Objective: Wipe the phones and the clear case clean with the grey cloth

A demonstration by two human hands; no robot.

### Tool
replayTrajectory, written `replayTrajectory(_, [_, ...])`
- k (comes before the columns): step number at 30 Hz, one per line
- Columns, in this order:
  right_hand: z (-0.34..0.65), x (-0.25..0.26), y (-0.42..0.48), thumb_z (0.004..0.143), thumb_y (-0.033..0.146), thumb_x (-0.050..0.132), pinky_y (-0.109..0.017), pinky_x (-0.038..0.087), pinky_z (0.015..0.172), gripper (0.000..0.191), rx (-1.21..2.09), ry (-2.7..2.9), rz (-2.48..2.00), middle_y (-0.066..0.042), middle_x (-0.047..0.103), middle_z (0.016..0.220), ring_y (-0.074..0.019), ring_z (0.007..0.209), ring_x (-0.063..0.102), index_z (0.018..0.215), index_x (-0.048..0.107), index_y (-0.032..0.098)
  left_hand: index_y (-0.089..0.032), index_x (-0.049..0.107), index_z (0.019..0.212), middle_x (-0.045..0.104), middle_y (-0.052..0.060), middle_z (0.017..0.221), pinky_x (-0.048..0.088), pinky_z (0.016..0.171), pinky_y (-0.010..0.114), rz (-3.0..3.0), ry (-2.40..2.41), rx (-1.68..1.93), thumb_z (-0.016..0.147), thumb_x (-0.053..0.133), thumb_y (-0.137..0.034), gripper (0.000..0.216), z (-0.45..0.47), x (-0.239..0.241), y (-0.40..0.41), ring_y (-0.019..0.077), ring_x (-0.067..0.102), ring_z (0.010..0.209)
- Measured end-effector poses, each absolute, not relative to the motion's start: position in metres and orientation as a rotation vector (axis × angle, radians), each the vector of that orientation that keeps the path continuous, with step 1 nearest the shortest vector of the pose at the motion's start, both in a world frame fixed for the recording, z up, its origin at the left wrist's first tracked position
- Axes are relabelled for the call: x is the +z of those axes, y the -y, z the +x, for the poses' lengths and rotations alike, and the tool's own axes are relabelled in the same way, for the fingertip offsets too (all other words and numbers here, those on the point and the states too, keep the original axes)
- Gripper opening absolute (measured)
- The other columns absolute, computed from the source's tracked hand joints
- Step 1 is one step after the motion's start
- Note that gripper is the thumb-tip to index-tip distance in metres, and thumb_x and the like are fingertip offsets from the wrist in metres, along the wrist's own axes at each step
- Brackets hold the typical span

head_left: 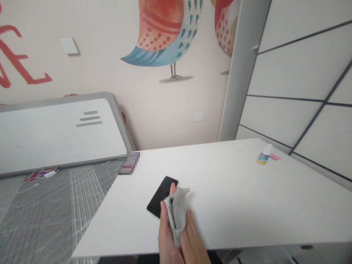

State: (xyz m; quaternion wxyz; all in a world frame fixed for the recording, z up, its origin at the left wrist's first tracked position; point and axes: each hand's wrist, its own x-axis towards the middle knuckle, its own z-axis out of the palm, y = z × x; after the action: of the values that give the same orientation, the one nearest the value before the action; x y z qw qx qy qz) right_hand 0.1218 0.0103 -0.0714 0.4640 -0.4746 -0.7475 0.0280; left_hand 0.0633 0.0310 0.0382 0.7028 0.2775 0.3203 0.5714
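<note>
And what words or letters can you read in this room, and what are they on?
"E": big red painted letter on the pale pink wall, at the picture's edge, with more red strokes cut off beside it.
Small white-capped bottle with a blue and yellow label: too small to read.
Pixelated patch by the white table: too blurred to read.

The grey microfibre cloth (177, 212) pinched in my fingers (191, 238) looks soft and matt. The phone (161, 196) has a glossy black glass face and a bright, polished metal edge. The counter (247, 194) is smooth, matt white laminate. The small bottle (264, 156) on it looks like shiny plastic, and the grey checked fabric (44, 212) beyond looks woven and matt.
</note>
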Motion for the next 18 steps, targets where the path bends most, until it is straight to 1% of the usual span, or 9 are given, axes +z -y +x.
replayTrajectory(3, [0.125, -0.086, -0.007, 0.104, 0.035, 0.049, -0.051, 0.058, 0.105, 0.078, -0.001, 1.955, -1.109, -0.012, 0.05, 0.156, -0.0367, 0.136, 0.057, 0.166, 0.003, 0.024, -0.036, 0.071, 0.131, 0.062, 0.0, 0.146, 0.046, 0.114, 0.035, 0.521, -0.741, 1.299, 0.092, 0.062, -0.065, 0.049, 0.05, 0.038, -0.038, 0.0288, 0.049, 0.144])
replayTrajectory(6, [0.139, -0.073, -0.008, 0.104, 0.028, 0.052, -0.043, 0.059, 0.103, 0.075, -0.133, 2.094, -0.974, -0.015, 0.056, 0.151, -0.0327, 0.132, 0.062, 0.166, 0.011, 0.017, -0.036, 0.067, 0.136, 0.06, 0.001, 0.149, 0.041, 0.118, 0.037, 0.457, -0.642, 1.307, 0.097, 0.061, -0.055, 0.044, 0.047, 0.031, -0.038, 0.0287, 0.051, 0.142])
replayTrajectory(8, [0.149, -0.048, -0.013, 0.104, 0.026, 0.052, -0.042, 0.058, 0.103, 0.074, -0.208, 2.151, -0.909, -0.016, 0.055, 0.151, -0.033, 0.133, 0.06, 0.165, 0.012, 0.013, -0.034, 0.064, 0.139, 0.058, 0.002, 0.15, 0.034, 0.122, 0.038, 0.41, -0.501, 1.289, 0.1, 0.056, -0.052, 0.044, 0.052, 0.026, -0.033, 0.0287, 0.047, 0.145])
replayTrajectory(10, [0.154, -0.022, -0.02, 0.104, 0.026, 0.051, -0.046, 0.055, 0.107, 0.077, -0.184, 2.141, -0.974, -0.018, 0.049, 0.155, -0.0352, 0.139, 0.053, 0.165, 0.007, 0.011, -0.032, 0.06, 0.143, 0.058, 0.002, 0.15, 0.029, 0.125, 0.039, 0.381, -0.375, 1.225, 0.101, 0.053, -0.052, 0.048, 0.056, 0.025, -0.027, 0.0296, 0.043, 0.147])
replayTrajectory(11, [0.154, -0.011, -0.022, 0.103, 0.028, 0.052, -0.049, 0.052, 0.11, 0.08, -0.126, 2.132, -1.026, -0.018, 0.044, 0.158, -0.0361, 0.143, 0.048, 0.165, 0.004, 0.011, -0.031, 0.059, 0.145, 0.059, 0.002, 0.149, 0.028, 0.125, 0.04, 0.384, -0.344, 1.183, 0.101, 0.053, -0.052, 0.049, 0.056, 0.026, -0.024, 0.0304, 0.042, 0.147])
replayTrajectory(13, [0.15, -0.003, -0.023, 0.102, 0.032, 0.055, -0.052, 0.049, 0.112, 0.087, -0.02, 2.124, -1.082, -0.017, 0.037, 0.162, -0.0372, 0.147, 0.042, 0.165, -0.002, 0.012, -0.03, 0.058, 0.146, 0.061, 0.003, 0.148, 0.031, 0.124, 0.042, 0.409, -0.356, 1.154, 0.1, 0.054, -0.052, 0.051, 0.053, 0.033, -0.02, 0.0322, 0.045, 0.145])
replayTrajectory(15, [0.142, -0.01, -0.017, 0.101, 0.033, 0.057, -0.05, 0.052, 0.111, 0.089, 0.033, 2.132, -1.017, -0.018, 0.039, 0.161, -0.0369, 0.145, 0.045, 0.165, -0.001, 0.013, -0.031, 0.058, 0.146, 0.061, 0.004, 0.148, 0.037, 0.121, 0.042, 0.42, -0.428, 1.217, 0.101, 0.053, -0.051, 0.05, 0.045, 0.044, -0.021, 0.0323, 0.051, 0.141])
replayTrajectory(17, [0.136, -0.027, -0.006, 0.102, 0.032, 0.057, -0.043, 0.057, 0.107, 0.081, 0.105, 2.125, -0.903, -0.017, 0.051, 0.155, -0.0334, 0.138, 0.055, 0.166, 0.01, 0.014, -0.031, 0.057, 0.147, 0.059, 0.005, 0.149, 0.043, 0.117, 0.042, 0.404, -0.515, 1.33, 0.102, 0.05, -0.05, 0.05, 0.04, 0.056, -0.026, 0.031, 0.055, 0.138])
replayTrajectory(18, [0.135, -0.034, 0.0, 0.102, 0.031, 0.057, -0.04, 0.057, 0.106, 0.073, 0.213, 2.107, -0.912, -0.013, 0.057, 0.151, -0.0305, 0.136, 0.058, 0.164, 0.021, 0.019, -0.03, 0.056, 0.148, 0.06, 0.006, 0.148, 0.045, 0.115, 0.041, 0.383, -0.558, 1.375, 0.102, 0.05, -0.048, 0.05, 0.039, 0.063, -0.03, 0.0303, 0.058, 0.136])
